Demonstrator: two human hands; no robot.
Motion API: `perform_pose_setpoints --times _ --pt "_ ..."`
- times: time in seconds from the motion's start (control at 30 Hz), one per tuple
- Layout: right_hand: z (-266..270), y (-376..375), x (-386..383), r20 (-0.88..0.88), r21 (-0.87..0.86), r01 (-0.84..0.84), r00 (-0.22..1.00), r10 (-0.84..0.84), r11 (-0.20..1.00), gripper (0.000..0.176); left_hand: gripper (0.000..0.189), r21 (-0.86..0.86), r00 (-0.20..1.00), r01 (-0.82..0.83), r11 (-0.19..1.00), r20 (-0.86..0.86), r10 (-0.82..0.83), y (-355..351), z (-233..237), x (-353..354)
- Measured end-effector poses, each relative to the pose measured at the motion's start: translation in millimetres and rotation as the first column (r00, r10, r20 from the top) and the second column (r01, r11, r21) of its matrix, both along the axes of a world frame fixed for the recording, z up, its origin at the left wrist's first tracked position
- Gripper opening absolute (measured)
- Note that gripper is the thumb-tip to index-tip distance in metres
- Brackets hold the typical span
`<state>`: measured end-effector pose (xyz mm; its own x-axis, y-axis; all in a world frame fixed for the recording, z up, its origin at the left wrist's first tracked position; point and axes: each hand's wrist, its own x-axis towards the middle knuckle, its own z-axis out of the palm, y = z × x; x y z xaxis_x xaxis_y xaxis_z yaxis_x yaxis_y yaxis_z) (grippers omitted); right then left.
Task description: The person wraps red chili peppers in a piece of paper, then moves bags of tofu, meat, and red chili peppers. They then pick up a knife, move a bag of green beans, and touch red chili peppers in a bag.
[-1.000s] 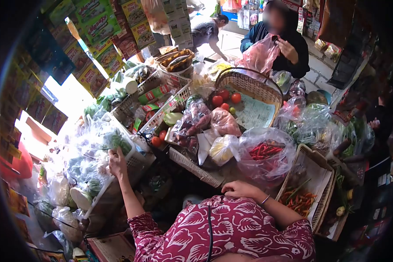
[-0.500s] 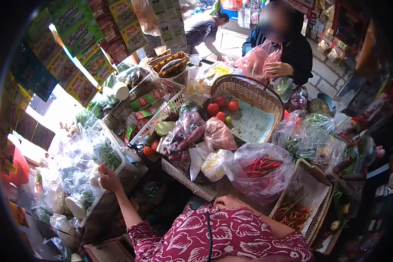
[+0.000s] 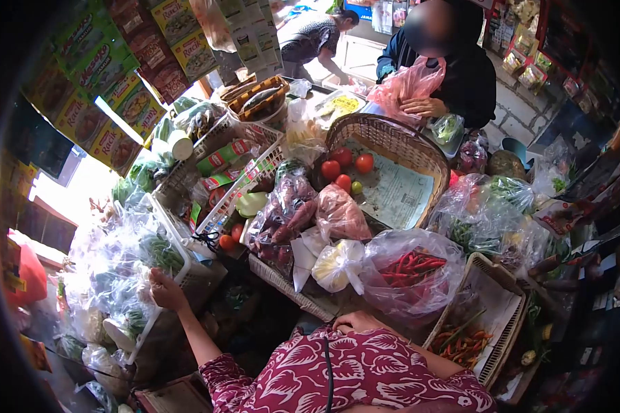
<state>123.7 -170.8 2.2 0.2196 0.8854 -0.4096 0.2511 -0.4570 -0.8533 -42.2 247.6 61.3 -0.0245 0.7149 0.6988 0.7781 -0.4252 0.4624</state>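
Note:
My left hand (image 3: 168, 290) is closed over the near rim of a white plastic crate (image 3: 173, 239), fingers bent against the bags inside. Clear plastic bags of vegetables (image 3: 107, 251) fill that crate, with green leafy pods showing. Against the front of my patterned shirt, my right hand (image 3: 357, 321) lies loosely with its fingers stretched and nothing visible in it. Just beyond it sit a clear bag of red chillies (image 3: 412, 270) and a knotted bag with pale yellow contents (image 3: 339, 267). A tray of small orange chillies (image 3: 463, 346) stands near my right forearm.
A wicker basket (image 3: 439, 155) holds several tomatoes (image 3: 331, 169) and a paper. Seasoning packets (image 3: 83, 31) hang at upper left. Across the stall a person in dark clothing (image 3: 472, 86) holds a pink plastic bag (image 3: 410, 86). Another person (image 3: 315, 41) bends over behind.
The view has shifted slightly, so the stall's contents sit a little differently in frame. My left hand stays at the crate rim; my right hand remains on my shirt.

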Motion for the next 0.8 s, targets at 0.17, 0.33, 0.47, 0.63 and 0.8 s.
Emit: perform_pose_setpoints --times 0.17,0.33,0.47,0.63,0.8 --pt "-6.6 -0.6 -1.6 0.016 0.018 0.018 1.000 -0.019 1.000 0.027 0.045 -0.013 0.999 -0.017 1.000 -0.033 0.016 1.0 -1.3 -0.9" --pt "1.9 -1.1 -0.6 0.017 0.008 0.025 1.000 -0.025 1.000 0.028 0.045 0.004 1.000 0.012 1.000 -0.012 -0.012 -2.1 3.0 1.3" --pt "0.6 -1.0 0.0 0.018 0.015 0.012 1.000 -0.012 1.000 0.028 0.045 0.006 1.000 0.008 1.000 -0.001 -0.008 0.4 0.5 0.6" --pt "1.3 -1.4 -1.0 0.018 0.024 0.026 0.999 -0.026 0.999 0.028 0.042 0.027 1.000 0.024 0.999 -0.006 -0.024 -1.3 2.0 0.4" --pt "4.1 -1.4 0.0 0.034 0.032 0.012 0.999 -0.013 0.999 0.028 0.042 -0.003 0.999 0.028 1.000 0.017 -0.028 -6.5 6.5 2.7"
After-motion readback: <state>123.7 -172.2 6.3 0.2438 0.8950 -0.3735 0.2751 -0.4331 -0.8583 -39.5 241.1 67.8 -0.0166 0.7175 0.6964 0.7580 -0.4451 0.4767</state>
